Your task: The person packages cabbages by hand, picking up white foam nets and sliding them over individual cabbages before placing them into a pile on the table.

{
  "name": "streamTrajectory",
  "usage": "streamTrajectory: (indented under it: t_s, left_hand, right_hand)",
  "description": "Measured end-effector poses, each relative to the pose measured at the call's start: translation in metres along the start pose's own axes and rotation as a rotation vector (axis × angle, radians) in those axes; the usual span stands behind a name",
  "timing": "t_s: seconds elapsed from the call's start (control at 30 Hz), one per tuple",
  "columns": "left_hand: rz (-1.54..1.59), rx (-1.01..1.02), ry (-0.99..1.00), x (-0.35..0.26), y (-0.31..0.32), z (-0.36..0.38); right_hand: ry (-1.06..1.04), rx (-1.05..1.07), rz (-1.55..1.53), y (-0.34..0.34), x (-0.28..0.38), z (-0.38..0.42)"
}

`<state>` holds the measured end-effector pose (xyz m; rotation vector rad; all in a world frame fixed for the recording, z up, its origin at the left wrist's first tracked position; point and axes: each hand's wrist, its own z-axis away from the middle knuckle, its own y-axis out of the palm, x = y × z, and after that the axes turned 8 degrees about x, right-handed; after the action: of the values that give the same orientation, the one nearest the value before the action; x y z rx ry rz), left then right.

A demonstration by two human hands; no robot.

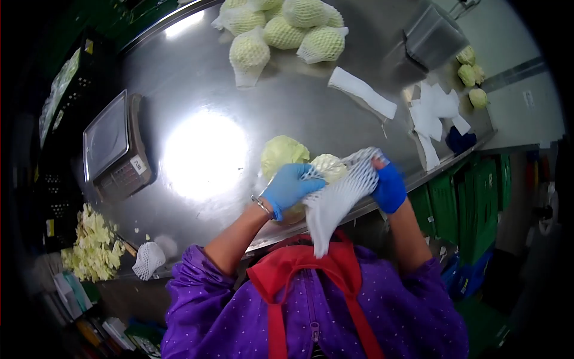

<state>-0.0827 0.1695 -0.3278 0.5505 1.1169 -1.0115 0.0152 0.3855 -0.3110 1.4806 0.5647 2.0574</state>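
Note:
My left hand (291, 186), in a light blue glove, is closed on the left edge of a white foam net (345, 191). The net is stretched between both hands, its lower end hanging over the table's front edge. On the right, my right hand (388, 185), in a darker blue covering, grips the net's upper right part. A pale green cabbage (329, 167) shows behind the net, between the hands; whether it is inside the net I cannot tell. Another bare cabbage (283, 154) rests on the metal table (197, 78), just beyond my left hand.
Several netted cabbages (287, 31) lie at the far side. A scale (116, 143) stands left, above trimmed leaves (92, 246) and a loose net (148, 261). Rolled foam nets (362, 93), more white nets (433, 110), a metal container (435, 37) and small cabbages (478, 98) are right.

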Motion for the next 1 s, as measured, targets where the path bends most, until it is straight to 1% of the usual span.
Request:
streamTrajectory:
  t_s: [0.03, 0.07, 0.1, 0.17, 0.2, 0.23, 0.3, 0.33, 0.37, 0.4, 0.43, 0.5, 0.53, 0.63, 0.67, 0.77, 0.8, 0.83, 0.87, 0.9, 0.93, 0.97, 1.0]
  left_hand:
    - [-0.179, 0.049, -0.117, 0.003, 0.003, -0.003]
    - [-0.006, -0.143, 0.018, -0.003, 0.01, 0.0]
    - [0.232, -0.143, 0.06, -0.003, 0.013, -0.001]
    - [0.713, -0.138, 0.126, 0.006, 0.013, -0.002]
    - [0.991, -0.118, 0.042, 0.006, 0.02, 0.003]
    - [1.273, -0.133, -0.051, 0.003, 0.027, 0.008]
    - [1.283, 0.008, -0.021, -0.011, 0.033, 0.018]
    - [1.041, 0.017, -0.034, -0.009, 0.033, 0.02]
    - [0.798, 0.025, -0.042, -0.006, 0.031, 0.021]
    - [0.555, 0.03, -0.047, -0.004, 0.029, 0.02]
    - [0.43, -0.052, -0.033, 0.002, 0.029, 0.016]
    - [0.181, -0.215, -0.007, 0.021, 0.031, 0.007]
    - [0.043, -0.294, -0.033, 0.024, 0.028, 0.0]
    - [-0.292, -0.37, -0.06, 0.033, 0.026, -0.017]
    - [-0.417, -0.34, -0.091, 0.034, 0.028, -0.023]
    - [-0.579, -0.267, -0.144, 0.023, 0.037, -0.036]
    - [-0.611, -0.266, -0.133, 0.037, 0.038, -0.046]
    - [-0.596, -0.233, -0.175, 0.033, 0.037, -0.05]
    - [-0.58, -0.201, -0.217, 0.026, 0.034, -0.053]
    - [-0.566, -0.17, -0.258, 0.022, 0.033, -0.055]
    - [-0.574, -0.224, -0.179, 0.023, 0.033, -0.055]
    - [-0.609, -0.247, -0.153, 0.025, 0.034, -0.056]
    - [-0.644, -0.267, -0.123, 0.026, 0.036, -0.059]
  right_hand:
    - [0.062, -0.024, 0.04, -0.006, -0.008, 0.012]
    - [0.087, 0.051, 0.19, -0.011, -0.021, 0.021]
    - [0.115, 0.125, 0.342, -0.01, -0.033, 0.028]
    - [0.193, 0.007, 0.507, 0.012, -0.055, 0.049]
    - [0.256, -0.08, 0.674, 0.015, -0.051, 0.052]
    - [0.202, -0.151, 0.759, 0.011, -0.05, 0.054]
    - [0.102, -0.284, 0.934, -0.003, -0.047, 0.053]
    - [0.032, -0.295, 0.542, -0.013, -0.046, 0.052]
    - [-0.081, -0.213, 0.01, -0.015, -0.049, 0.047]
    - [-0.05, -0.179, -0.191, -0.019, -0.046, 0.05]
    - [-0.019, -0.14, -0.39, -0.013, -0.036, 0.05]
    - [0.026, -0.207, -0.306, -0.005, -0.042, 0.051]
    - [0.048, -0.242, -0.264, -0.004, -0.044, 0.051]
    - [-0.073, -0.511, 0.581, -0.044, -0.075, 0.035]
    - [-0.259, -0.604, 0.756, -0.046, -0.072, 0.028]
    - [-0.168, -0.587, 0.55, -0.077, -0.077, 0.003]
    - [-0.055, -0.592, 0.567, -0.094, -0.093, -0.006]
    - [0.058, -0.595, 0.586, -0.115, -0.115, -0.017]
    - [0.171, -0.595, 0.605, -0.117, -0.118, -0.021]
    - [0.223, -0.592, 0.563, -0.118, -0.122, -0.02]
    - [0.273, -0.587, 0.518, -0.098, -0.11, -0.017]
    - [0.325, -0.585, 0.47, -0.084, -0.102, -0.013]
    - [0.32, -0.576, 0.428, -0.081, -0.097, -0.01]
